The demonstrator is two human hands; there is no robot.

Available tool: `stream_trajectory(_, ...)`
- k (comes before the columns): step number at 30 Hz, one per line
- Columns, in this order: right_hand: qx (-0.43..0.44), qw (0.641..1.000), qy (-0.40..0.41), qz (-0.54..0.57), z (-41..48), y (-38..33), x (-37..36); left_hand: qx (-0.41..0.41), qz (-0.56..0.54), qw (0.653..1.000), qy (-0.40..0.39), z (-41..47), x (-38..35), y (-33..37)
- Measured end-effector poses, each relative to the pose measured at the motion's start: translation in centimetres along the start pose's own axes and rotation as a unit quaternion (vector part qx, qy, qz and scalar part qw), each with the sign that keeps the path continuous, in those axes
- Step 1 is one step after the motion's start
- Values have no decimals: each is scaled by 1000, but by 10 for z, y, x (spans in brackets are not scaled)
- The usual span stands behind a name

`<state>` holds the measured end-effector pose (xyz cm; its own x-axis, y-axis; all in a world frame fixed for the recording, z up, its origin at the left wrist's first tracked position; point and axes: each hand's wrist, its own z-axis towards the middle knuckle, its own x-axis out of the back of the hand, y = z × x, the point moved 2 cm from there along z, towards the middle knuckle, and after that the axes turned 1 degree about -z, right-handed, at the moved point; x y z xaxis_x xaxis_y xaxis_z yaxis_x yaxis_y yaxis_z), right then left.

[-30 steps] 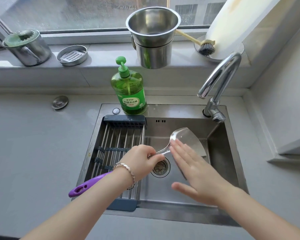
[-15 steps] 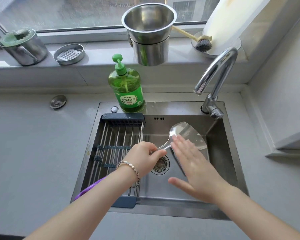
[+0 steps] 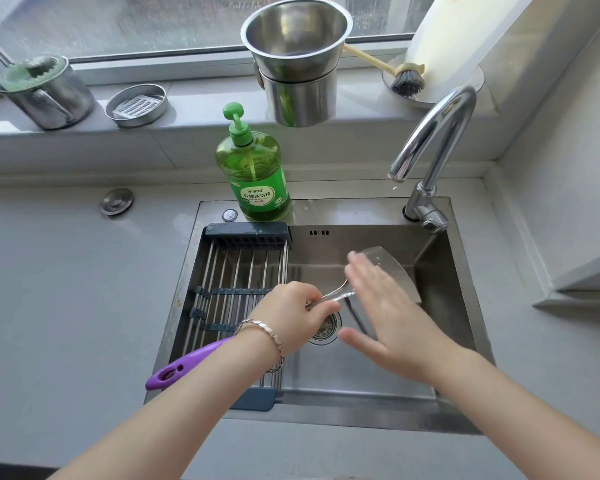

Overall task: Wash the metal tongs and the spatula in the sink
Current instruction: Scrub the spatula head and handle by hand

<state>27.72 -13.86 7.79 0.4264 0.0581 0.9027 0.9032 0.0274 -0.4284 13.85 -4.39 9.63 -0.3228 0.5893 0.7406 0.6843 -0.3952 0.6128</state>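
- The green soap bottle [image 3: 253, 174] stood on the back rim of the sink [image 3: 440, 306]. The faucet [image 3: 437, 133] arched over its right corner, and a drying rack [image 3: 236, 271] spanned the basin's left part under your left forearm.
- On the windowsill, two stacked steel pots [image 3: 298, 64] sat beside a brush [image 3: 407, 79], and a round tin [image 3: 137, 105] held a white slotted insert.
- You held the spatula [image 3: 392, 268] over the basin, above the drain [image 3: 326, 329]. Your left hand [image 3: 291, 313] was clamped on its metal neck, and your right hand [image 3: 392, 320] lay flat on the blade, fingers straight.
- Its long axis ran from the purple handle [image 3: 184, 363] at front-left to the blade at back-right, toward the faucet.
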Motion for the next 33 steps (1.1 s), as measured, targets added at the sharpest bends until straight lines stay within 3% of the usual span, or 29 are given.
stream_trajectory(2, 17, 999, -16, 26, 0, 7, -3, -5, 3, 1000, -8, -2, 0, -2)
stream_trajectory(4, -96, 987, 1, 128, 5, 23, 3, -9, 3, 1000, -9, -3, -1, -4)
stream_trajectory(5, -181, 958, 11, 221, 7, 30, 5, -11, 5, 1000, -7, -4, -2, -4)
stream_trajectory(7, -296, 837, 61, 456, 7, 41, 3, -14, 7, 1000, -8, -3, -5, -5)
stream_trajectory(8, -336, 771, 89, 534, 7, 45, 0, -10, 7, 1000, -17, -2, -6, -6)
stream_trajectory(10, -405, 686, 113, 593, 1, 56, -7, -1, 22, 998, -62, 1, -7, -10)
stream_trajectory(14, -451, 584, 166, 654, -6, 71, -7, -1, 187, 963, -197, 2, -7, -26)
stream_trajectory(17, -472, 560, 197, 651, -12, 82, -7, 38, 128, 970, -201, 3, -8, -42)
stream_trajectory(21, -484, 600, 229, 594, -17, 90, -13, 52, 55, 989, -125, 3, -10, -47)
stream_trajectory(24, -488, 637, 270, 532, -18, 89, -14, 70, 67, 986, -133, 5, -13, -49)
stream_trajectory(27, -467, 736, 296, 390, -23, 88, -10, 93, 108, 977, -161, 5, -9, -52)
stream_trajectory(29, -406, 836, 272, 249, -22, 76, -4, 96, 155, 970, -159, 4, -5, -51)
stream_trajectory(31, -278, 928, 206, 139, -17, 43, -5, 103, 171, 967, -156, 3, -5, -45)
stream_trajectory(33, -138, 981, 107, 84, -14, -1, -19, 103, 169, 971, -134, 5, -9, -34)
